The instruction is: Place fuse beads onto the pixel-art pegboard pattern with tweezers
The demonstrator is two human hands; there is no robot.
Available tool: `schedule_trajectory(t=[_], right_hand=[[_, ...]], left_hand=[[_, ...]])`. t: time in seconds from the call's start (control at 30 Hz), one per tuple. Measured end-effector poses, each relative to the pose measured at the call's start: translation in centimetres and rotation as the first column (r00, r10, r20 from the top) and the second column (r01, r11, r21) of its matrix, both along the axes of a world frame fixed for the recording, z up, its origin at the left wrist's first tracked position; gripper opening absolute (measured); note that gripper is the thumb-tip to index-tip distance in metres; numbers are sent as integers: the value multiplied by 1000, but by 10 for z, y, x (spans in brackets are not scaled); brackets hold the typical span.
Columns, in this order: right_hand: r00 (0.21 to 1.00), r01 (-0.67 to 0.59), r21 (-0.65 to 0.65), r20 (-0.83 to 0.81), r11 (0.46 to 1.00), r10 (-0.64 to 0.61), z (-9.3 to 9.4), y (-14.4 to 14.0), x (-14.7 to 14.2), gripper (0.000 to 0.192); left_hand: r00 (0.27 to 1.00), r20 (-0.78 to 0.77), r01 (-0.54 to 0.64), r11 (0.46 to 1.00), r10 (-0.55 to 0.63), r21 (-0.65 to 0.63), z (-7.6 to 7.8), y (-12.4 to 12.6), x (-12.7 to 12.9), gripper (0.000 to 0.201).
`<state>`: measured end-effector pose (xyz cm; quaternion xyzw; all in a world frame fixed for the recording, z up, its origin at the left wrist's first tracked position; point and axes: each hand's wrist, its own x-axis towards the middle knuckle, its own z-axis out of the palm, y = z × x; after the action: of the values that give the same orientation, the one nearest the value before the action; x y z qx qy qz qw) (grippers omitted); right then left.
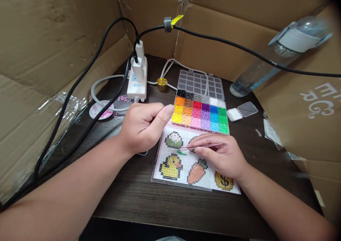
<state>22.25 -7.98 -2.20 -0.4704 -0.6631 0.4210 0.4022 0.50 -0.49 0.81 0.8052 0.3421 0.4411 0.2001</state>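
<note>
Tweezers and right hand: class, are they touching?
Touching. The head view shows the right hand pinching the tweezers between its fingers over the pattern sheet.

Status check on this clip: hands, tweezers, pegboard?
Right hand pinches tweezers, tips at green beads on the pegboard. Left hand fisted above the board's left edge, contents unseen. Bead box open behind; nothing blocking.
</note>
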Motion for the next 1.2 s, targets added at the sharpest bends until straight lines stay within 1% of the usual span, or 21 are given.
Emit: schedule_trajectory(t=[0.17,0.33,0.47,0.67,0.93,1.07,1.2], right_hand=[[999,17,-15,32,1000,-17,0,-1,-2,11],[999,12,-25,47,1000,-10,0,-1,-3,11],[999,-4,-30,51,1000,6,0,-1,-4,12],[999,24,-17,46,1000,-24,1,-1,-3,11],[999,3,-21,52,1000,-2,0,-1,-2,11],[999,23,-45,36,999,-21,0,0,-2,11],[999,27,-42,42,999,-25,0,-1,-3,11]], left_hand=[[999,-28,-28,999,29,35,0,-1,0,46],[999,-26,-31,997,33,74,0,-1,0,47],[999,-25,-37,997,39,74,1,-2,1,46],[998,-31,-44,996,47,74,1,-2,1,46],[998,-37,-51,996,54,72,0,-2,1,47],[997,-37,-59,996,62,64,0,-2,1,47],[997,-43,-66,997,68,52,0,-2,1,47]])
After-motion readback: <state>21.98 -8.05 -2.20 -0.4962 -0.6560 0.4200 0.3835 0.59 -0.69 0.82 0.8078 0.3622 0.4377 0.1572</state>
